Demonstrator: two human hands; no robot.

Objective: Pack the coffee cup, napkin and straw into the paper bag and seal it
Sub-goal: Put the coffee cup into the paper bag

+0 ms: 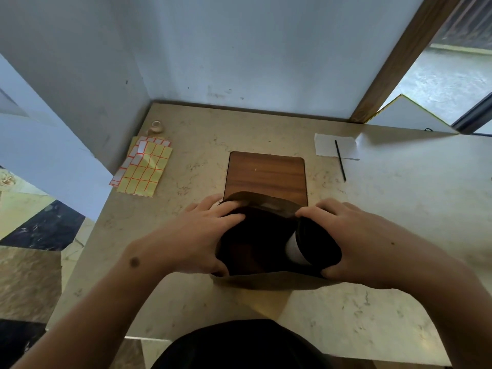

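Observation:
A brown paper bag (250, 243) stands on the table (386, 209) right in front of me, its mouth spread wide. My left hand (197, 235) grips the bag's left side. My right hand (356, 235) holds the coffee cup (294, 247), white with a black lid, at the bag's right edge. The cup is tilted on its side, with its white body pointing into the mouth. The white napkin (332, 145) lies flat at the far right. The black straw (340, 161) rests across the napkin's right part and onto the table.
A wooden board (266, 174) lies just behind the bag. Yellow and white sticker sheets (145, 166) sit at the far left, with a small tan roll-like object (155, 127) behind them. Walls close off the back and left. The table's left edge drops to the floor.

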